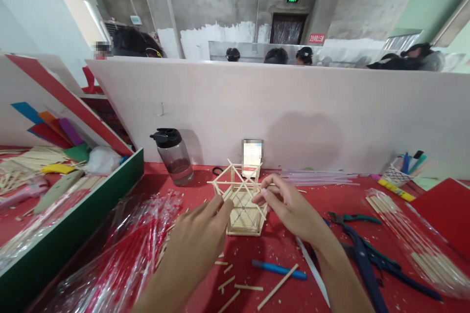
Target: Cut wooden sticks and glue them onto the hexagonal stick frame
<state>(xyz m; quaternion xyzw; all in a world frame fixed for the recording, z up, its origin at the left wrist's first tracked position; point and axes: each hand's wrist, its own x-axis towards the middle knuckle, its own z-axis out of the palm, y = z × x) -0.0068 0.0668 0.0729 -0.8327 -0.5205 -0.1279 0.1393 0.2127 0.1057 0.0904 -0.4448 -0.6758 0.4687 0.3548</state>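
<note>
A small polygonal frame built of thin wooden sticks [243, 225] stands on the red tabletop, with a slatted floor marked by dark lines and sticks crossing over its top. My left hand [200, 227] is at its left side, fingers curled and thumb against the frame; the fingertips are partly hidden. At the upper right corner, my right hand [284, 203] has thumb and forefinger brought together at a stick of the frame. Below lie short cut stick pieces [248, 287] and a blue pen [279, 269].
Pliers [362, 249] and a white blade-like strip [314, 271] lie at right, near bagged sticks [414, 239]. Plastic wrappers [125, 254] and a green-edged partition [73, 225] are at left. A water bottle [174, 156] and phone-like object [252, 156] stand before the white board [220, 107].
</note>
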